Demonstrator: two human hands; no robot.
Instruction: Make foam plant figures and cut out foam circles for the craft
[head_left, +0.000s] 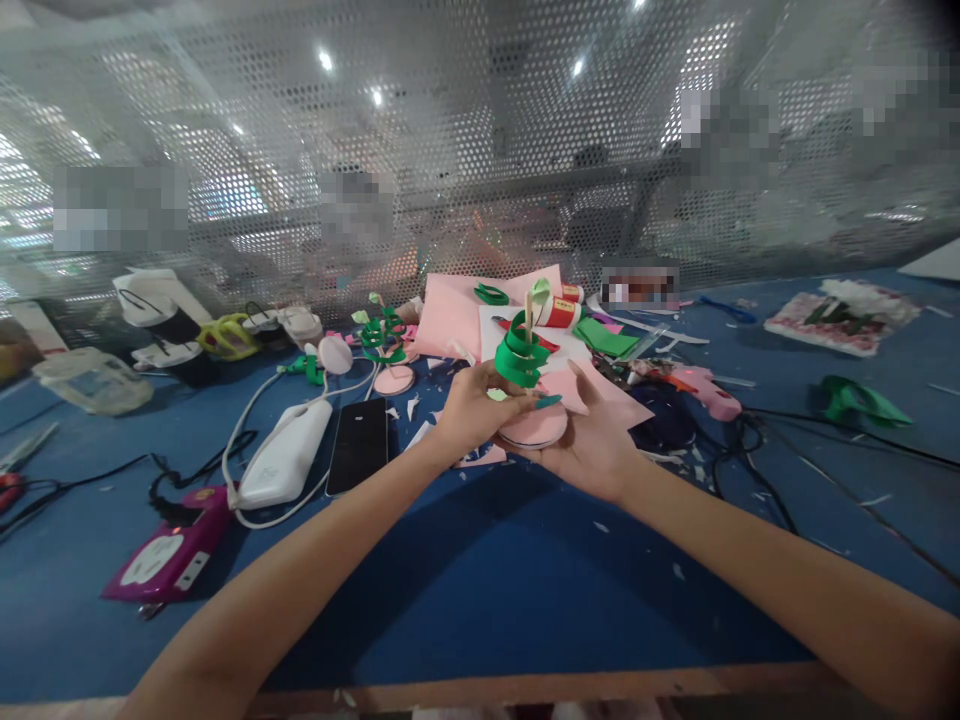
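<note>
A paper plant craft, with a green paper spiral around an upright stick and a pink round base, is held above the middle of the table. My left hand is closed at its left side, fingers near the lower spiral and partly hidden. My right hand grips the base from the right, its thumb raised beside the disc and its fingers underneath. A pale green piece tops the stick. A similar finished-looking plant stands to the left on its own pink disc.
Pink paper sheets, red-and-white rolls and green paper lie behind my hands. On the left are a black phone, a white power bank and a purple power strip. A pink glue gun lies right, with cables.
</note>
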